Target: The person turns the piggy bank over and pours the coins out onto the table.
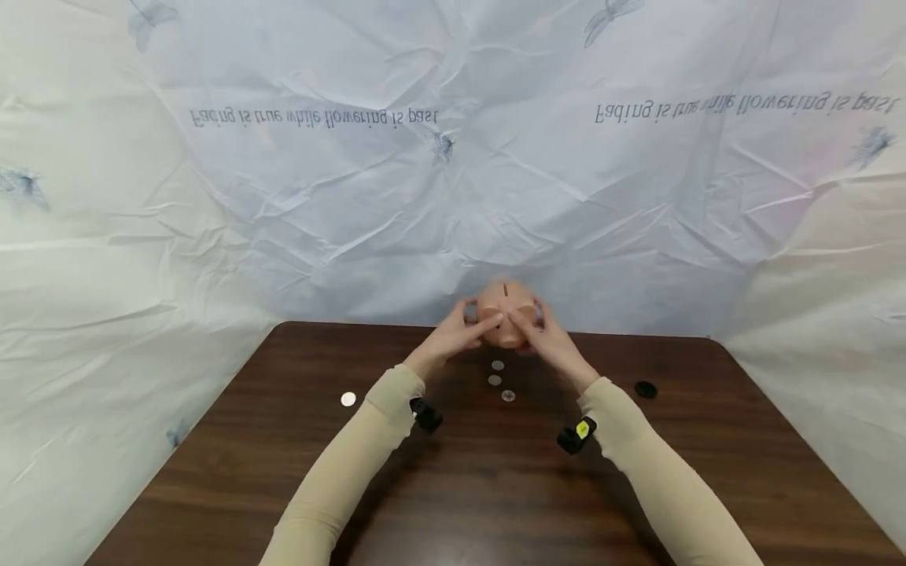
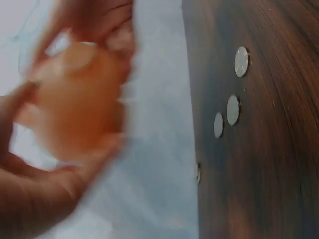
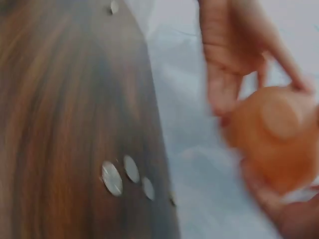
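Nearest the head camera are two cream sleeves, each with a small black wrist camera strapped on, reaching forward over the dark wooden table (image 1: pixel 495 487). At the far edge of it, both hands close round one pink piggy bank (image 1: pixel 506 313), lifted just above the wood against the crumpled white sheet (image 1: pixel 453 196). The left hand (image 1: pixel 453 336) cups its left side with fingers curled over the front; the right hand (image 1: pixel 548 339) does the same from the other side, fingertips nearly meeting. A coin slot shows on top of the bank.

Three coins (image 1: pixel 498 365) lie in a short row on the table just below the bank, near the hands. A fourth coin (image 1: pixel 348 399) sits alone, well off to the left beside the left sleeve. One small black round thing (image 1: pixel 645 389) lies to the right of the right sleeve; what it is I cannot make out.

Both wrist views are blurred: the bank is an orange smear (image 2: pixel 79 104) in the palm, and the row of coins (image 3: pixel 130 169) is only roughly visible. A sliver at the table's edge there may be another coin; I cannot tell.
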{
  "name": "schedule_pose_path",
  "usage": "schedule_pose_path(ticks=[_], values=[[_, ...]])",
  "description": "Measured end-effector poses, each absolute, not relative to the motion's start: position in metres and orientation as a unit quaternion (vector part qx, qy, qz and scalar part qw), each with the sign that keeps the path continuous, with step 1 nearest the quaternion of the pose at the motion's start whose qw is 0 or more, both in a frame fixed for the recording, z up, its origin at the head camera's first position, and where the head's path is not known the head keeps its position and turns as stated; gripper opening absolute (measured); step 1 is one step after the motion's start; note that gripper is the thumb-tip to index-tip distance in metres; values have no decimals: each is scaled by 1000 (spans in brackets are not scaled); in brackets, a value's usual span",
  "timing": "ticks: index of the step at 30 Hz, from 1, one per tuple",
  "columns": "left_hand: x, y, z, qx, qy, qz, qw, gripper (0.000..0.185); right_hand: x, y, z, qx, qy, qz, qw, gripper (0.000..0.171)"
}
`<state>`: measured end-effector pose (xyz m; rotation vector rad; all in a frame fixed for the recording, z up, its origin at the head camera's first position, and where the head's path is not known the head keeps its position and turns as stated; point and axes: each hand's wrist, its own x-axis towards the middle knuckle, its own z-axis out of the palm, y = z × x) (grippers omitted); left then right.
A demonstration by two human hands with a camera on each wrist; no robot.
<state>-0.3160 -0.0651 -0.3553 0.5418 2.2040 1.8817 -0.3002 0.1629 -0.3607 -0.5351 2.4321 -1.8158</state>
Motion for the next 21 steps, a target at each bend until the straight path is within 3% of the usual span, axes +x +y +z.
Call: schedule_pose_path(ticks=[3, 5, 6, 9, 11, 13, 17, 19, 21], values=[[-316, -68, -353, 284, 699, 656, 18, 90, -299, 162, -358, -245, 744, -621, -33, 95], [-316, -70, -353, 302, 688, 660, 9, 91, -301, 162, -357, -260, 716, -648, -15, 99], [-317, -71, -354, 286, 708, 645, 16, 87, -302, 162, -357, -246, 713, -657, 9, 98], [-313, -70, -357, 193, 749, 623, 116, 78, -303, 162, -357, -166, 745, -638, 102, 82], [-309, -69, -356, 147, 766, 609, 148, 80, -300, 162, -358, -134, 778, -601, 123, 86], [-305, -67, -353, 159, 755, 623, 129, 78, -297, 162, -360, -144, 804, -571, 87, 87], [-307, -66, -344, 300, 708, 639, -3, 79, -298, 165, -361, -231, 754, -615, -23, 85], [-311, -66, -343, 338, 689, 641, -15, 88, -301, 168, -362, -258, 696, -670, 5, 93], [-314, -67, -346, 303, 712, 633, 20, 89, -305, 170, -362, -232, 657, -713, 78, 94]])
